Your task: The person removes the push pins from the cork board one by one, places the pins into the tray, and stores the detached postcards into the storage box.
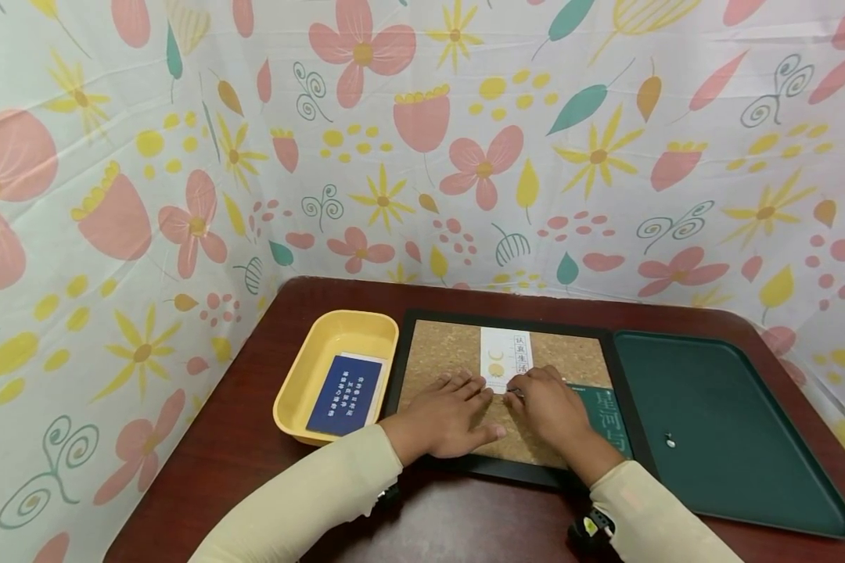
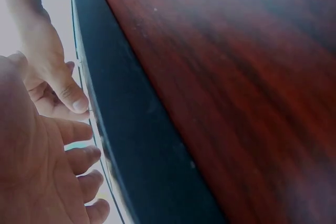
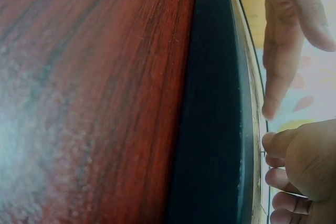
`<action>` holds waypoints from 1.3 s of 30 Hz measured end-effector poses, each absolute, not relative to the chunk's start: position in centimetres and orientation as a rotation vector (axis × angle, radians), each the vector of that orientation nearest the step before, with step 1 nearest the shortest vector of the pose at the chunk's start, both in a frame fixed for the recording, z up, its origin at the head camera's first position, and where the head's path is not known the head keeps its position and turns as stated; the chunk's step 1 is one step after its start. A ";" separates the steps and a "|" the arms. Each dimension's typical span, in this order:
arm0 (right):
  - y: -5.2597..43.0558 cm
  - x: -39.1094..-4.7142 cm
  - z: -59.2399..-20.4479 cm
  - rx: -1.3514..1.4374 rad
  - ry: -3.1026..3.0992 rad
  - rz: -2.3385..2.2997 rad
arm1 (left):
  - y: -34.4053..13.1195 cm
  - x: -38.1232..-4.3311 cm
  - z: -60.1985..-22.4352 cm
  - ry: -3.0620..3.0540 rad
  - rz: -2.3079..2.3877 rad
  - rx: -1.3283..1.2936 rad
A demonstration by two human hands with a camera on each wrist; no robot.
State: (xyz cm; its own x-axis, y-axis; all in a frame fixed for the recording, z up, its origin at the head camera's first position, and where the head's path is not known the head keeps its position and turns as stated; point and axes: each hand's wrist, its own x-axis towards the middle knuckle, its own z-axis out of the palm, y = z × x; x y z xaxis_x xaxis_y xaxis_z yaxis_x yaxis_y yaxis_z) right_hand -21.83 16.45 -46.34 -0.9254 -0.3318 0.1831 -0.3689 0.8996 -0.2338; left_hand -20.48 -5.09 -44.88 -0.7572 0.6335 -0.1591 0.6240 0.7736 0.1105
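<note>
Nearest: pale sleeves (image 1: 310, 493), cut off by the head view's bottom edge, with a dark wrist unit (image 1: 591, 528) at the right cuff. Bare desk (image 1: 451, 516) in front of the board.

Hands next, just beside each other, not clasped. Left hand (image 1: 451, 414) lies palm down, fingers extended, tips on the near left corner of the white card (image 1: 505, 352). Right hand (image 1: 552, 407) is curled at the card's near right corner, pinching a small dark piece (image 1: 517, 392); too small to identify. Card lies on the corkboard (image 1: 440, 348), near edge partly covered by the fingers.

Wrist views add the undersides: left palm and right thumb from the left, curled right fingertips from the right. Both show the board's dark rim up close; card print isn't readable there.

Green card (image 1: 609, 418) on the board's right side, part hidden by the right hand. Yellow bin (image 1: 338, 336) left of the board, blue card (image 1: 345, 395) inside. Green tray (image 1: 704, 383) right, holding tiny shiny bits (image 1: 670, 442), shape unclear. Floral fabric (image 1: 422, 188) behind.
</note>
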 end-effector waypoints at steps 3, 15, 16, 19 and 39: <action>16.4 -21.9 -46.4 0.539 -2.928 0.395 | -5.0 -20.5 -44.9 2.778 0.049 0.987; 16.2 -22.1 -46.4 0.530 -2.932 0.379 | -4.8 -20.8 -45.2 2.790 0.037 0.986; 16.1 -22.1 -46.4 0.531 -2.931 0.380 | -4.8 -20.8 -45.2 2.791 0.040 0.987; 16.1 -22.1 -46.4 0.531 -2.927 0.383 | -4.8 -20.9 -45.3 2.793 0.049 0.985; 15.7 -22.4 -46.3 0.496 -3.017 0.380 | -4.7 -21.0 -45.1 2.776 0.039 0.980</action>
State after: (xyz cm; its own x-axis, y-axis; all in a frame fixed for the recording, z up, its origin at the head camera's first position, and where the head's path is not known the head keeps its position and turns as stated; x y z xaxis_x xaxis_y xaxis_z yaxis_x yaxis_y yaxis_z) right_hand -22.36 15.70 -46.32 -0.9465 -0.3073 0.0988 -0.3222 0.9179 -0.2317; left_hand -21.03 -4.75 -45.08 -0.7612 0.6242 -0.1761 0.6191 0.7802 0.0897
